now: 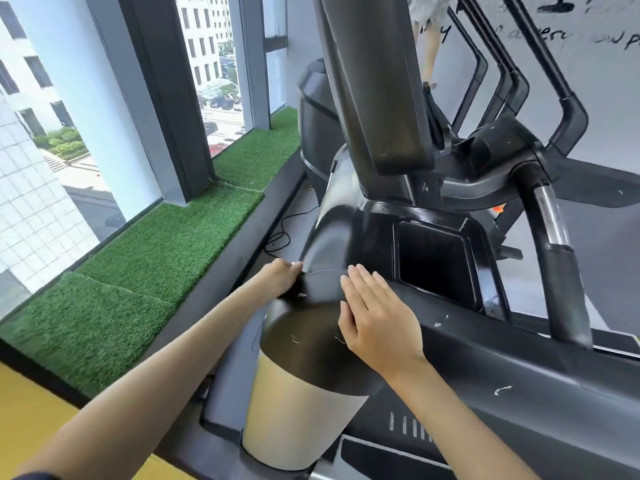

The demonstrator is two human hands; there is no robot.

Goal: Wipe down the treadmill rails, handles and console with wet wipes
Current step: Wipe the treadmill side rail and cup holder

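Two hands were right of a fake-grass sill (156,237); left hand (280,277) fingers curled over the edge of the treadmill (519,393) and its curved dark cover (322,285); right hand (377,317) fingers lay straight, flat upon it; no wipe showed; the cover looked rigid, smooth, probably slippery, best held by that edge.

Daylit windows (62,109) above turf ledge (149,244)

Left hand (278,278) fingers partly hidden behind treadmill cover (304,341); upright (367,81) cut by top edge; wall lettering (571,36) blurred.
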